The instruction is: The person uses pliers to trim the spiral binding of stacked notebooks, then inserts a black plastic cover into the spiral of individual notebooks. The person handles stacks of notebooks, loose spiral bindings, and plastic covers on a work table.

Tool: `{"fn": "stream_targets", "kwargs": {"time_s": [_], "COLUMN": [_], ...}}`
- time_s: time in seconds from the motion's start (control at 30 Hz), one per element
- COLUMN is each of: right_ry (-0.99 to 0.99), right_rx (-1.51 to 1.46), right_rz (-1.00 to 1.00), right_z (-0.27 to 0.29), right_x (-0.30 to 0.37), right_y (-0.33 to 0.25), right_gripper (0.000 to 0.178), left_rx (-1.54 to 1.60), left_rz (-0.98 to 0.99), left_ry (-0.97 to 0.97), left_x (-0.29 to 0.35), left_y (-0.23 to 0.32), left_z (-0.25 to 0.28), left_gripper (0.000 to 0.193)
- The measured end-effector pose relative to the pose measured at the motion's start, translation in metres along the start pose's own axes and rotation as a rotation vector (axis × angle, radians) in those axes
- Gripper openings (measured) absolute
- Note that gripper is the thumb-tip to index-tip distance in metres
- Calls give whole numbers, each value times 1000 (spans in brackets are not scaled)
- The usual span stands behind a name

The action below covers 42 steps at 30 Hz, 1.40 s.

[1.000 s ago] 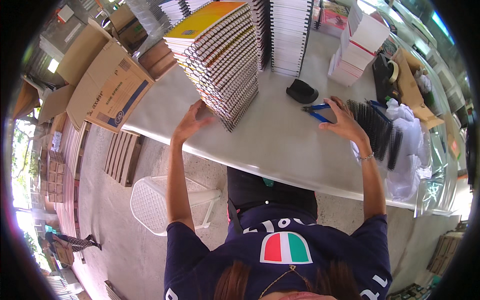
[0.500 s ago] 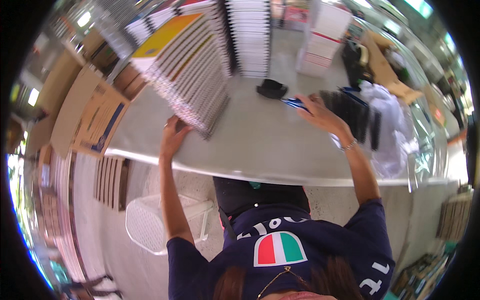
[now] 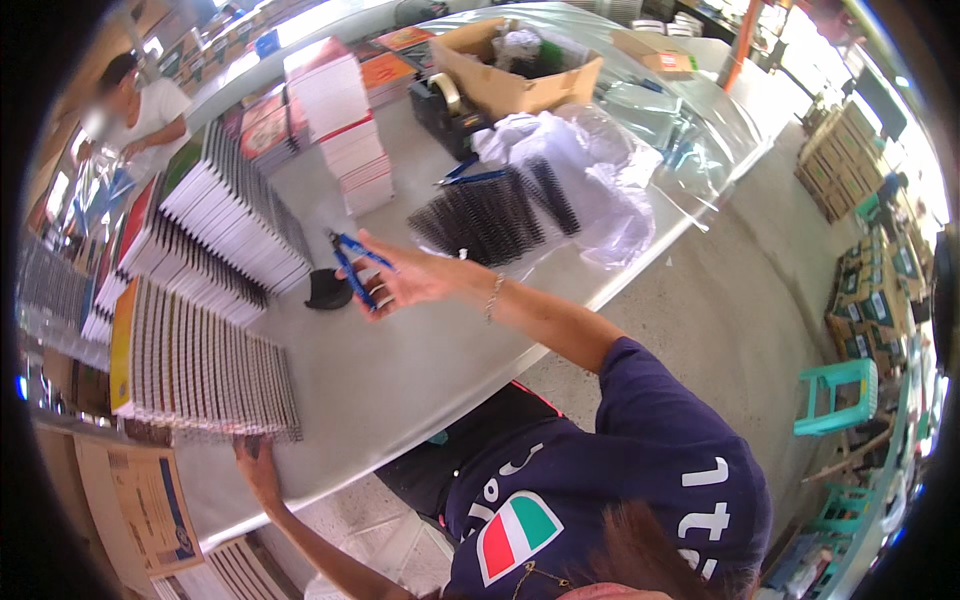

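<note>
My right hand is raised over the grey table and holds blue-handled pliers, jaws pointing down toward a small black object. My left hand rests at the near edge of a leaning stack of spiral-bound notebooks with an orange cover on the outer side. A pile of black spiral binding coils lies just beyond my right hand on clear plastic.
More rows of notebooks and a white paper stack stand at the back. A tape dispenser, a cardboard box and crumpled plastic lie right. Another person stands at the far left. A flat carton lies below.
The view swung sharply to the right. My right hand lifted the blue pliers off the table. My left hand stayed at the notebook stack.
</note>
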State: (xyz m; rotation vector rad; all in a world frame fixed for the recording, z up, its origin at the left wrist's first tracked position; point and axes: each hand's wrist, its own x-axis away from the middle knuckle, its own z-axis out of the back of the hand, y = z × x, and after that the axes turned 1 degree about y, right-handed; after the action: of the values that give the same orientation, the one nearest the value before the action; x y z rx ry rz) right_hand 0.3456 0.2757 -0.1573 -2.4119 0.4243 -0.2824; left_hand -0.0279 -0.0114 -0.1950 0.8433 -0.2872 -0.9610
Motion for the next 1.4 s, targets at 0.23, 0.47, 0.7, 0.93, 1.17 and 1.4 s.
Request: {"fn": "stream_targets", "kwargs": {"time_s": [0.23,0.47,0.7,0.93,1.17,1.4], "right_ry": [-60,-93,-110,-65,22,-4], "right_rx": [142,1035,1559,1839,1955,1890], "right_rz": [-30,74,918,1170,1276,1264], "right_z": [-54,-129,-207,-240,-239,-234], "right_x": [-26,-27,-25,-45,-51,-51], "right_y": [2,-27,-35,-32,-31,-35], "right_gripper": [61,50,37,41,46,47], "left_rx": [-13,319,269,316,304,391], "left_rz": [70,-249,-415,-434,-376,-367], "left_ry": [52,648,859,779,881,843], "left_x": [8,30,52,32,22,20], "left_y": [-27,74,213,231,237,233], "left_z": [42,75,60,43,29,29], "left_gripper": [60,45,44,40,36,35]}}
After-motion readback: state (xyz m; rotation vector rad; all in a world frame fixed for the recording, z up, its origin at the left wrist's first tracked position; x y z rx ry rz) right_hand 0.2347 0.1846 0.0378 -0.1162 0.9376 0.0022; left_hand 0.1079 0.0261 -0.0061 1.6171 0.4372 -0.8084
